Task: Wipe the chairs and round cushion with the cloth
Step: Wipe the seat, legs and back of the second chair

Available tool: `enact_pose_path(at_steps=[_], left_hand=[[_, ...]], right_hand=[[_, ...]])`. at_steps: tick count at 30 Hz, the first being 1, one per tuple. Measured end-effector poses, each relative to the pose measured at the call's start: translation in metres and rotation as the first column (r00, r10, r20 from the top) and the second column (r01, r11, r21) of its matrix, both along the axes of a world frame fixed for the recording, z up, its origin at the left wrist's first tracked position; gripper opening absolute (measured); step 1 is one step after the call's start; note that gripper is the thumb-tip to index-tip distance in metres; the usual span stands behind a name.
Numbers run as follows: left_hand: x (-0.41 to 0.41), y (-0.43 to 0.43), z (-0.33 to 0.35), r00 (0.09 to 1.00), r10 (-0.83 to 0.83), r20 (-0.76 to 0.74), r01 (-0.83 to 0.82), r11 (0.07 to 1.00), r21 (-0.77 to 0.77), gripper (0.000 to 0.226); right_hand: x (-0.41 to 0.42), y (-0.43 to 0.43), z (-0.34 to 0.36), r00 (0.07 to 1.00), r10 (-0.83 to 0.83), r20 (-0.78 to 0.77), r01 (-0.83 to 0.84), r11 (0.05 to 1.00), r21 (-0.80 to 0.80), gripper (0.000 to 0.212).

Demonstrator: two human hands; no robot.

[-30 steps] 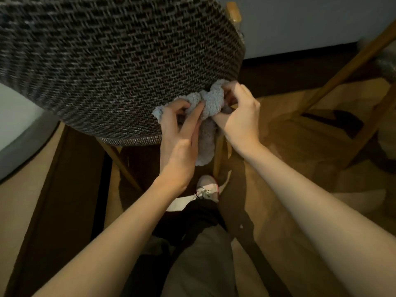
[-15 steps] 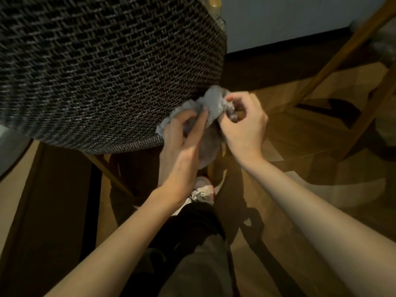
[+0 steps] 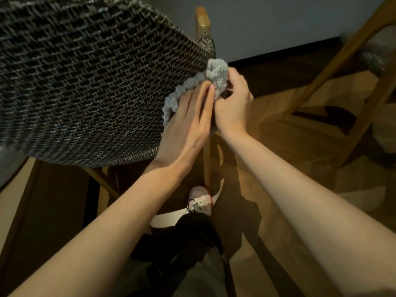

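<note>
A chair with a dark woven seat cushion (image 3: 85,82) on a wooden frame (image 3: 202,18) fills the upper left. A fluffy grey cloth (image 3: 214,71) is bunched against the cushion's right edge. My left hand (image 3: 188,123) lies flat with straight fingers, pressing the cloth onto the cushion. My right hand (image 3: 233,103) pinches the bunched end of the cloth with curled fingers, right beside the left. Part of the cloth is hidden under both hands.
A second wooden chair (image 3: 334,71) with a woven seat stands at the right. My leg and a pale shoe (image 3: 200,200) are on the wood floor (image 3: 278,146) below the seat. A pale wall (image 3: 278,22) runs along the back.
My left hand has flattened onto the cloth and slid up along the cushion edge. My right hand has gathered the cloth tighter. The view has shifted a little.
</note>
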State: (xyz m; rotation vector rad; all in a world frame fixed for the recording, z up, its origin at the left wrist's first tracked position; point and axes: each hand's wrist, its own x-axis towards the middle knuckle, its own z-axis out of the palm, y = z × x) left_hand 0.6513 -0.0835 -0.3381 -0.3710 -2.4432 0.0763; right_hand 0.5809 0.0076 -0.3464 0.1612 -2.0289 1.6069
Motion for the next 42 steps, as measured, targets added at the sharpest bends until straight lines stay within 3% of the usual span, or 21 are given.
enact_pose_path(at_steps=[3,7,10,12,14,17,20,26,33,36,42], left_hand=[[-0.002,0.002,-0.011,0.988,0.002,0.155,-0.004,1.0,0.012,0.054],[0.007,-0.003,-0.037,0.957,0.105,0.271,-0.047,0.976,-0.21,0.052],[0.019,-0.011,-0.047,0.894,0.131,0.428,-0.119,0.991,-0.057,0.057],[0.029,-0.016,-0.042,0.853,0.008,0.521,-0.081,0.99,0.117,0.057],[0.042,-0.019,-0.03,0.877,-0.086,0.472,-0.049,0.962,0.268,0.055],[0.068,-0.023,-0.008,0.929,-0.113,0.353,-0.02,0.936,0.35,0.055],[0.096,-0.025,0.015,0.904,-0.161,0.397,-0.047,0.884,0.466,0.055],[0.172,-0.038,0.05,0.912,-0.085,0.4,-0.146,0.846,0.513,0.017],[0.259,-0.057,0.092,0.932,-0.018,0.362,-0.274,0.621,0.735,0.01],[0.288,-0.064,0.109,0.932,-0.07,0.357,-0.296,0.424,0.856,0.01],[0.343,-0.079,0.133,0.93,-0.122,0.348,-0.328,0.157,0.932,0.024]], right_hand=[[-0.006,0.007,-0.022,0.977,0.088,0.196,-0.103,0.992,0.066,0.028],[0.005,0.023,-0.053,0.908,0.18,0.379,-0.237,0.966,0.108,0.025],[0.023,0.032,-0.065,0.905,0.143,0.4,-0.201,0.974,0.107,0.02],[0.036,0.034,-0.058,0.933,0.138,0.332,-0.18,0.979,0.099,0.019],[0.052,0.036,-0.042,0.959,0.142,0.244,-0.167,0.982,0.086,0.021],[0.08,0.043,-0.013,0.966,0.192,0.174,-0.202,0.978,0.045,0.024],[0.113,0.05,0.012,0.945,0.262,0.195,-0.272,0.962,0.026,0.023],[0.182,0.059,0.046,0.895,0.374,0.241,-0.38,0.925,-0.025,0.02],[0.252,0.041,0.09,0.818,0.48,0.316,-0.502,0.865,-0.012,0.018],[0.276,0.029,0.109,0.783,0.524,0.334,-0.558,0.83,0.007,0.019],[0.316,0.002,0.139,0.699,0.598,0.392,-0.675,0.733,0.085,0.035]])
